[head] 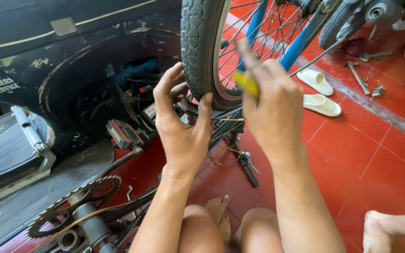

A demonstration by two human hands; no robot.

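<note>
Black rubber fills the middle of our view: the bicycle tyre (200,47) hangs in front of us, upside-down bike style, with its spoked rim (226,89) just behind. Our left hand (181,124) cups the lower curve of the tyre, thumb pressed against the sidewall and fingers curled loosely around the tread, so it is gripping the tyre rather than lying flat. Our right hand (270,100) is raised beside the rim with the fingers pinched shut on a small yellow tool (247,83), whose tip sits at the edge where tyre meets rim; we cannot tell what kind of tool it is, since the hand covers most of it. Blue frame tubes (296,44) run up behind the spokes. Lower left we see the toothed chainring (71,206) and a pedal (123,133) with a red reflector, and beside them a dark vehicle body (48,61) with a grey ribbed footboard (19,201). On the red tiled floor (366,154) to the right lie a pair of white slippers (319,93) and a few metal tools (359,75), well apart from our hands. Our knees (230,232) show at the bottom, and another person's bare foot (376,232) rests on the tiles at lower right.
</note>
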